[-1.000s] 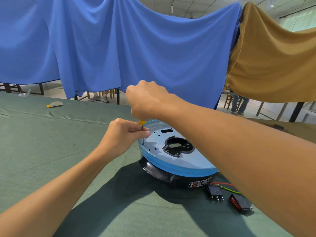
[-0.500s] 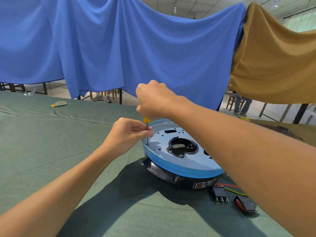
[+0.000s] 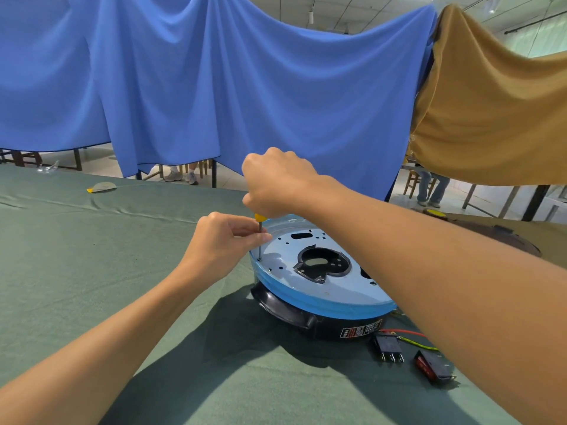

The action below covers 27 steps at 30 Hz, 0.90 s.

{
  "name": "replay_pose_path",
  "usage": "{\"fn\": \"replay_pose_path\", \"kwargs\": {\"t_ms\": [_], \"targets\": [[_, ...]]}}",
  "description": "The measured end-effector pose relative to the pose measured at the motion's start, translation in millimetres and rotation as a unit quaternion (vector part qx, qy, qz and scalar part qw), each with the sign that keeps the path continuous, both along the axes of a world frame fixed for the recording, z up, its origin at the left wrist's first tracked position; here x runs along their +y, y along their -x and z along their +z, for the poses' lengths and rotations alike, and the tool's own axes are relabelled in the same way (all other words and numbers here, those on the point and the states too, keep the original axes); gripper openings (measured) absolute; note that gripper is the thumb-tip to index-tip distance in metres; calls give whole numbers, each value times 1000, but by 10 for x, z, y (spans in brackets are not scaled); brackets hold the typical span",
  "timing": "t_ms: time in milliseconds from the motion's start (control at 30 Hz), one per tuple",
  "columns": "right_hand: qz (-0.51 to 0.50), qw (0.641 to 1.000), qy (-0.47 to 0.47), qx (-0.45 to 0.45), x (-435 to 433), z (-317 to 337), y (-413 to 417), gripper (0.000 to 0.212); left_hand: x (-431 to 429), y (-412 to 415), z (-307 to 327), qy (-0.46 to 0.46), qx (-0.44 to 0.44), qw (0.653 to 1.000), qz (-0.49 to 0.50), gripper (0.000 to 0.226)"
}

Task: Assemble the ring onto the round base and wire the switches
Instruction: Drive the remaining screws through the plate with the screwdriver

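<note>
Right hand (image 3: 276, 182) clenched on screwdriver (image 3: 260, 237) handle, left hand (image 3: 221, 243) pinching shaft just below it. Tip in hole at ring (image 3: 306, 305) edge, straight under grip. Ring sits on round base (image 3: 310, 328), probably mid-fastening. Switches (image 3: 388, 348) loose, well right of grip; wiring looks undone.

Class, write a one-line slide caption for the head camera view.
Right hand holds a screwdriver upright on the round base; left hand pinches its shaft.
</note>
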State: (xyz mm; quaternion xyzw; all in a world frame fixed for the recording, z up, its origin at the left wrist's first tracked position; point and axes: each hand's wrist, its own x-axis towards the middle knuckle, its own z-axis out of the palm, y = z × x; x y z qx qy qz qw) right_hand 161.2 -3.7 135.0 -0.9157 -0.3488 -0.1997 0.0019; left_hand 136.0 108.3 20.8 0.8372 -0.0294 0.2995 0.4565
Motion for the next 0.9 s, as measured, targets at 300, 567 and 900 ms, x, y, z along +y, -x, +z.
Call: {"fn": "replay_pose_path", "kwargs": {"t_ms": [300, 567, 900], "targets": [[64, 996, -34, 57, 35, 22, -43, 15, -2, 14, 27, -40, 26, 999, -23, 13], [6, 1000, -7, -7, 10, -23, -49, 42, -24, -26, -36, -2, -27, 999, 39, 11], [-2, 1000, -19, -4, 3, -5, -72, 37, -29, -14, -42, -17, -24, 999, 24, 12]]}}
